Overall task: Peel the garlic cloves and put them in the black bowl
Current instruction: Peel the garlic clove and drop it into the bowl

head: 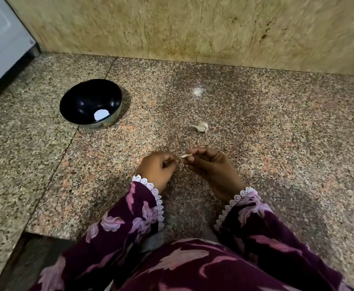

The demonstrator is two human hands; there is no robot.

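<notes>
Both hands pinch one clove (186, 155) (left (158, 166) at its tip, right (207, 162) round its body); bowl (73, 97) stands apart on the counter (276, 133).

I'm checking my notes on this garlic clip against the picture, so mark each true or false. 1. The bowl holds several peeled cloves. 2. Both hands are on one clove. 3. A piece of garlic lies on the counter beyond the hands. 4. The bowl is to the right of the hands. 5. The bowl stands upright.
1. False. The bowl shows no cloves, only a white patch at its bottom.
2. True. The left hand and right hand both pinch the clove between them.
3. True. The garlic lies on the counter, apart from the hands.
4. False. It stands to their left, farther back.
5. True.
</notes>
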